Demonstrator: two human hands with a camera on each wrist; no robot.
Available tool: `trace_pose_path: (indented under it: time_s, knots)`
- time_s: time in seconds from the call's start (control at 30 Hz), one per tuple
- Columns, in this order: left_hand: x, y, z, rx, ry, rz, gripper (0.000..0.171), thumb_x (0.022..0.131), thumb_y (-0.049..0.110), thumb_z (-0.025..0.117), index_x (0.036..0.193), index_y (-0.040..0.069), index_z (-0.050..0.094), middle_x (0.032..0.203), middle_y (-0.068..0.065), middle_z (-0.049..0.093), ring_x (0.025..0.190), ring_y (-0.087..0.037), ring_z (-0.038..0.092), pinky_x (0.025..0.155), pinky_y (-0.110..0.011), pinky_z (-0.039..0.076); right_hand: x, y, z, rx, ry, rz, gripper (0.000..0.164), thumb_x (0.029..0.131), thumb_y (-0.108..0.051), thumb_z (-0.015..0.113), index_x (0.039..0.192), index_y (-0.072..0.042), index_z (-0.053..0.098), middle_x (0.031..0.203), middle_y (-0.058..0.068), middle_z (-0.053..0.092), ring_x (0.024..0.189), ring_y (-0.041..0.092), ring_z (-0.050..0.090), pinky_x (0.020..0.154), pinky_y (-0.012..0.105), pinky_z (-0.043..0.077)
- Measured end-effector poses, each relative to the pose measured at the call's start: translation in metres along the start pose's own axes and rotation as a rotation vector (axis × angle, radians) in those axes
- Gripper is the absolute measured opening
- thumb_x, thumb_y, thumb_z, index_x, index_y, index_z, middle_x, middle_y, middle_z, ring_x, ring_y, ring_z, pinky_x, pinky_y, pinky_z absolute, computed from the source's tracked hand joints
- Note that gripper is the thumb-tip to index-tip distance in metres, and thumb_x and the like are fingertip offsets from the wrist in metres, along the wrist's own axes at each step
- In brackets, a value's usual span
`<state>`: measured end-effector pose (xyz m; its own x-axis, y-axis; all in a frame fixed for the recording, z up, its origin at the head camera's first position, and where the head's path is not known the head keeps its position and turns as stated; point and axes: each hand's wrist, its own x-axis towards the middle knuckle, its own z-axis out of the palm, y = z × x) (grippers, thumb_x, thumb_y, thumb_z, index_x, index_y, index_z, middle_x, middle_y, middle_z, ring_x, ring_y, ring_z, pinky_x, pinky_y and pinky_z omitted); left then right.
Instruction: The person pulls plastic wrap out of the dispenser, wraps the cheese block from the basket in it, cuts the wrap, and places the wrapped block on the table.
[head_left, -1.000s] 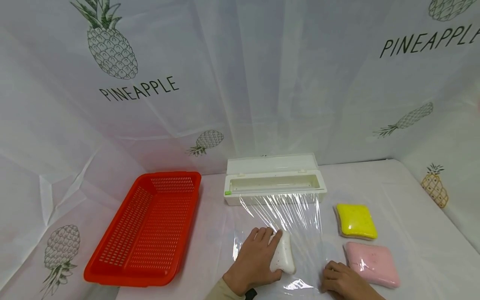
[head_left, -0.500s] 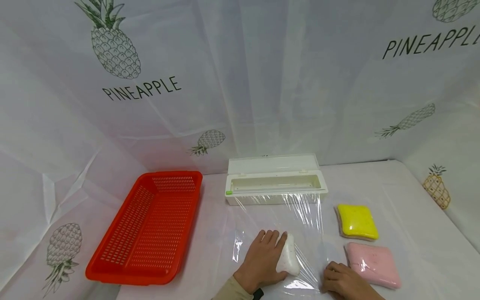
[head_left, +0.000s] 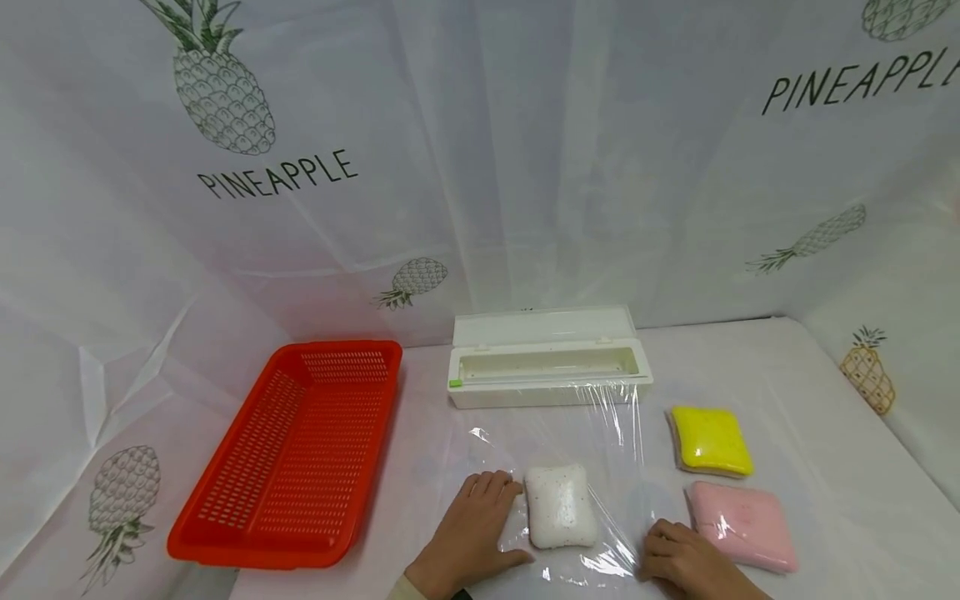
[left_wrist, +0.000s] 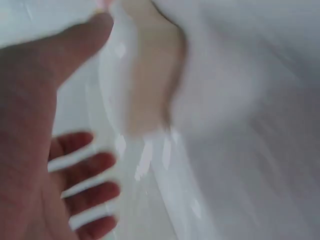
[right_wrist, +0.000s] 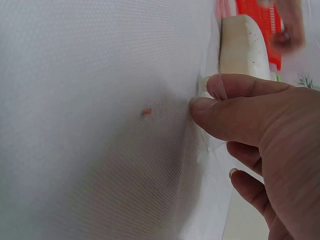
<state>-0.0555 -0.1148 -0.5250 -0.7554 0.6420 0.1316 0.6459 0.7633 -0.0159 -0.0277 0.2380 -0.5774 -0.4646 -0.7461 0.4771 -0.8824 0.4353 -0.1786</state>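
Observation:
A white speckled, cushion-shaped square block (head_left: pixel 561 507) lies on a sheet of cling film (head_left: pixel 618 425). Its beige side (left_wrist: pixel 152 75) shows, blurred, in the left wrist view. My left hand (head_left: pixel 472 521) is just left of the block, fingers spread and apart from it; in the left wrist view nothing is between thumb and fingers. On the other side, my right hand (head_left: pixel 690 560) pinches the film's near right edge between thumb and index finger, as the right wrist view shows (right_wrist: pixel 215 95). From the white dispenser box (head_left: pixel 551 393), lid raised, the film stretches toward me.
A red slotted plastic basket (head_left: pixel 292 458) stands at the left. Two film-wrapped square blocks, one yellow (head_left: pixel 712 442) and one pink (head_left: pixel 742 525), lie right of the film. The pink one is close beside my right hand. A pineapple-print cloth (head_left: pixel 525 167) hangs behind the table.
My left hand has let go of the white block and moved left, so the whole block top shows. The right hand keeps its place at the film's edge.

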Motion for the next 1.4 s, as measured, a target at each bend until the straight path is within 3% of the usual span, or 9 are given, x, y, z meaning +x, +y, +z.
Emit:
trace_pose_path:
  time_s: [0.17,0.27,0.47,0.67,0.8,0.9,1.1,1.27,1.4]
  knots:
    - [-0.031,-0.018,0.003,-0.027,-0.217,0.046,0.067,0.075,0.067,0.086,0.119,0.024,0.061,0.112,0.009,0.057,0.109,-0.013,0.053,0.102,-0.033,0.045,0.000,-0.001,-0.002,0.000,0.007,-0.002,0.034,0.062,-0.010,0.091,0.087,-0.027,0.076,0.089,-0.017,0.063,0.087,0.006,0.052,0.077,0.018,0.041]
    - [-0.042,-0.024,0.010,-0.030,-0.270,0.084,0.056,0.081,0.059,0.085,0.121,0.026,0.064,0.114,0.010,0.060,0.110,-0.011,0.055,0.100,-0.032,0.047,0.001,-0.001,-0.004,0.024,-0.017,0.018,0.033,0.063,-0.009,0.092,0.088,-0.026,0.077,0.089,-0.017,0.063,0.086,0.005,0.052,0.076,0.017,0.041]
    - [-0.051,-0.030,0.020,0.045,-0.060,0.219,0.026,0.087,0.037,0.085,0.108,0.029,0.071,0.100,0.012,0.062,0.096,-0.008,0.056,0.089,-0.026,0.047,0.003,-0.001,-0.006,0.076,-0.090,0.078,0.030,0.069,-0.010,0.093,0.091,-0.025,0.079,0.090,-0.017,0.064,0.085,0.005,0.052,0.073,0.017,0.043]
    - [-0.054,-0.031,0.023,0.162,0.082,0.317,0.025,0.088,0.052,0.077,0.095,0.029,0.072,0.086,0.014,0.059,0.083,-0.005,0.052,0.082,-0.023,0.044,0.000,0.000,-0.003,0.074,-0.041,0.042,0.036,0.064,-0.007,0.093,0.090,-0.026,0.077,0.090,-0.018,0.064,0.087,0.005,0.053,0.077,0.015,0.041]
    - [-0.054,-0.030,0.024,0.194,0.179,0.312,0.018,0.080,0.034,0.086,0.091,0.030,0.072,0.085,0.014,0.059,0.081,-0.007,0.052,0.079,-0.023,0.043,0.000,0.002,-0.003,0.121,-0.016,0.038,0.017,0.087,-0.016,0.087,0.094,-0.027,0.076,0.091,-0.018,0.064,0.089,0.005,0.054,0.078,0.015,0.042]
    - [-0.054,-0.029,0.019,0.083,0.196,0.229,0.023,0.076,0.021,0.090,0.091,0.028,0.074,0.087,0.013,0.060,0.082,-0.007,0.054,0.079,-0.023,0.046,0.003,0.003,-0.006,0.148,0.065,0.043,0.006,0.101,-0.023,0.075,0.096,-0.027,0.075,0.093,-0.018,0.064,0.091,0.005,0.055,0.080,0.015,0.043]
    - [-0.045,-0.026,0.013,-0.172,0.195,-0.005,0.016,0.089,0.008,0.079,0.095,0.021,0.071,0.091,0.012,0.061,0.082,-0.006,0.053,0.079,-0.024,0.048,0.017,-0.008,-0.019,0.171,0.118,0.377,0.048,0.074,0.005,0.088,0.099,-0.029,0.066,0.098,-0.022,0.061,0.090,0.001,0.053,0.078,0.015,0.045]
    - [-0.033,-0.028,0.016,-0.318,0.182,-0.149,0.015,0.095,0.005,0.074,0.100,0.019,0.070,0.091,0.014,0.064,0.082,-0.004,0.052,0.077,-0.024,0.046,0.034,-0.012,-0.017,0.133,0.142,0.708,0.039,0.083,0.006,0.083,0.094,-0.027,0.067,0.092,-0.023,0.059,0.083,-0.003,0.049,0.073,0.023,0.049]
    - [-0.027,-0.028,0.023,-0.368,0.195,-0.176,0.015,0.095,0.004,0.074,0.101,0.018,0.070,0.094,0.013,0.067,0.084,-0.005,0.053,0.078,-0.025,0.045,0.046,-0.008,-0.011,0.171,0.056,0.927,0.026,0.089,0.003,0.077,0.092,-0.022,0.071,0.088,-0.016,0.066,0.080,0.002,0.050,0.074,0.026,0.049]
